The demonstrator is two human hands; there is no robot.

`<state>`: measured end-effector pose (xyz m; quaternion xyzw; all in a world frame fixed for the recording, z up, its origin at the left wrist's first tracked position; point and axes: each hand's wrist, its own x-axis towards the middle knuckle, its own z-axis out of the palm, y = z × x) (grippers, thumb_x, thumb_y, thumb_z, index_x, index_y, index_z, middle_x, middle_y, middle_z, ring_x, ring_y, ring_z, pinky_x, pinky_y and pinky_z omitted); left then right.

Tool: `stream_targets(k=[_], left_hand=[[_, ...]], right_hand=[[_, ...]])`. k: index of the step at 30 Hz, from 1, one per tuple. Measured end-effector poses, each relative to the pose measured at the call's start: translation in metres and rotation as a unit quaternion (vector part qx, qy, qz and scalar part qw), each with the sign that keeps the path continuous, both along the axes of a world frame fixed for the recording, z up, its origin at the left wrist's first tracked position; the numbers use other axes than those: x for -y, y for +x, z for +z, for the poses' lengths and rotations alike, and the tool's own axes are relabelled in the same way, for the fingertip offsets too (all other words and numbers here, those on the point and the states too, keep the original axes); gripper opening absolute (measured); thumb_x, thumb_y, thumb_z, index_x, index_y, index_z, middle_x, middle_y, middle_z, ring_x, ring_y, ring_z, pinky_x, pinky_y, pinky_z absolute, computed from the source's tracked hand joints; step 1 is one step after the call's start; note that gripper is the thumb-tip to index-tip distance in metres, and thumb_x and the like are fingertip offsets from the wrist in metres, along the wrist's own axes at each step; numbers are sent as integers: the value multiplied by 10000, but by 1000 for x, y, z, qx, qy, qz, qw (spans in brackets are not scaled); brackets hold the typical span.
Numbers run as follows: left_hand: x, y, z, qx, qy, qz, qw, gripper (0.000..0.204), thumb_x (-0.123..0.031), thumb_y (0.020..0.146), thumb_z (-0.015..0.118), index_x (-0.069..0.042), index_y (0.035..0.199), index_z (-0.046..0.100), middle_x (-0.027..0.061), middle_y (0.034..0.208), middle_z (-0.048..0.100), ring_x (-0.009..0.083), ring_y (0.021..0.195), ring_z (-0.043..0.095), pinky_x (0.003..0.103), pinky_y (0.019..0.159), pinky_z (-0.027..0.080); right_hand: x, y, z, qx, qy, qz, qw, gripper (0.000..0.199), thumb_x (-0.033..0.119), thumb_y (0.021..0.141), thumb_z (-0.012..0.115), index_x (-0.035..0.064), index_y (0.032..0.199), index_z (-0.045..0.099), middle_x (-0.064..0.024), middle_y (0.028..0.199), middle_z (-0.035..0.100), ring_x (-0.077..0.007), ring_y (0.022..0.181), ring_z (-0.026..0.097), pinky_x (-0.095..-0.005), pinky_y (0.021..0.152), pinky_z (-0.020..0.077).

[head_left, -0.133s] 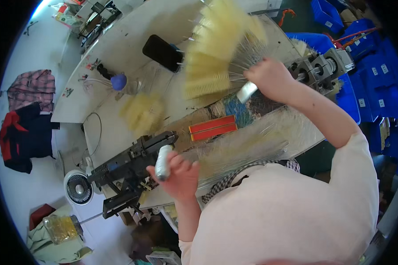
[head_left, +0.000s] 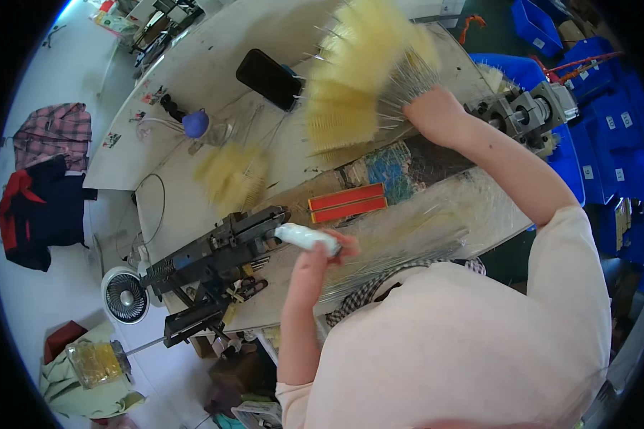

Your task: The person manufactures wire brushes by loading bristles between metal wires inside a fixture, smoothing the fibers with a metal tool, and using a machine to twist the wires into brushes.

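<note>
My left hand (head_left: pixel 318 262) is beside the near end of a black metal machine (head_left: pixel 215 247), fingers apart. A white tube-like cover (head_left: pixel 304 237), seemingly worn on one of its fingers, points toward the machine. My right hand (head_left: pixel 436 118) is at the thin metal stems (head_left: pixel 410 77) of a large fanned stack of yellow bristle brushes (head_left: pixel 347 79). Its fingertips are hidden behind the hand, so their grip does not show. A smaller heap of yellow brushes (head_left: pixel 232 175) lies left of the stack.
A red tray-like piece (head_left: pixel 347 203) lies mid-bench, with plastic sheeting (head_left: pixel 401 222) in front. A black phone (head_left: pixel 268 79) stands at the back. Right are a metal clamp-like device (head_left: pixel 526 111) and blue bins (head_left: pixel 601 107). A small fan (head_left: pixel 127 295) is left.
My left hand has swung right and turned, its white cover now lying more level. My right hand has turned at the stems, and the white cover seen on it before is out of sight.
</note>
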<state>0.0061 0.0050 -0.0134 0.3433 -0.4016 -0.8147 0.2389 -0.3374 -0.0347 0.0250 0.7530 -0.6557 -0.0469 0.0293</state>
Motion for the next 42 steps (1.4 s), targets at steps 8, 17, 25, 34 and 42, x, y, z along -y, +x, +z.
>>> stream_targets(k=[8,17,25,34,42], left_hand=[[49,-71,86,418,-634,-163,630,391,-301,767,664,-118,1095,557,97,1085,567,242,930,554,390,795,419],[164,-164,1,462,-831,-298,84,777,-362,794,562,-278,1432,127,20,1507,8,192,1388,-6,523,1092,-5],[185,-164,-15,513,-799,-307,66,825,-298,806,572,-258,1441,48,40,1506,-33,231,1387,-32,500,1096,38],[80,-96,69,356,-651,-265,616,422,-275,799,627,-81,1159,524,117,1180,540,283,1061,529,398,907,409],[-5,-59,22,258,-598,-130,748,375,-146,811,615,-51,1162,525,124,1051,608,299,972,579,367,804,455]], right_hand=[[-78,16,12,491,-75,-23,867,256,25,814,520,2,1061,582,-151,963,595,-285,884,584,-336,747,460],[-175,8,-25,501,-105,-228,829,225,7,856,506,-5,1062,594,-123,985,602,-222,905,566,-282,774,432],[-183,4,-62,494,-80,-232,834,237,-11,821,524,-15,1049,588,-120,1008,612,-250,917,583,-302,767,447],[-155,25,-87,144,46,-55,987,318,66,671,605,106,984,564,-64,1033,545,-243,805,586,-361,731,439],[-127,-16,-10,272,41,29,961,265,-3,642,596,55,899,569,-82,886,584,-299,774,541,-371,705,433]])
